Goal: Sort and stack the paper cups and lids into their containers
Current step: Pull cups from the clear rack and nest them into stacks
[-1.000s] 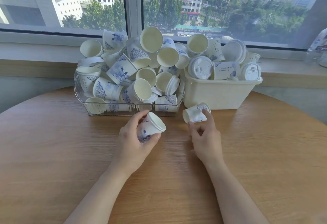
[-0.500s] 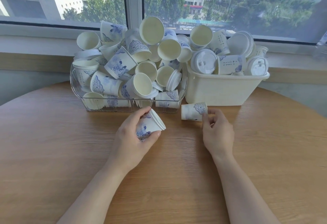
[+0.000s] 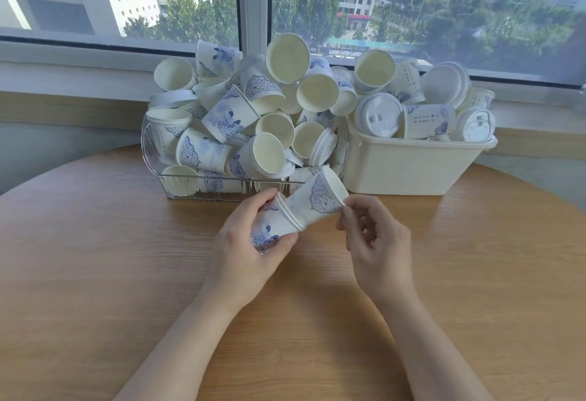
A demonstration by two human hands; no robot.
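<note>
My left hand [image 3: 244, 251] grips a white paper cup with a blue print [image 3: 269, 229], tilted with its mouth toward the upper right. A second blue-patterned cup [image 3: 317, 201] sits nested partway into it. My right hand [image 3: 371, 235] pinches that second cup near its rim with thumb and forefinger. Behind them, a clear wire-framed basket [image 3: 149, 147] overflows with a heap of loose cups and a few white lids [image 3: 323, 147]. To its right stands a cream plastic tub [image 3: 412, 169] holding cups and white lids [image 3: 377, 115].
Both containers stand at the far side of a round wooden table [image 3: 126, 273], close to a window sill [image 3: 63, 105]. The table's edge curves away at left and right.
My right hand lifted the cup lying by the tub and brought it left, pushing it into the cup in my left hand. My left hand rose slightly.
</note>
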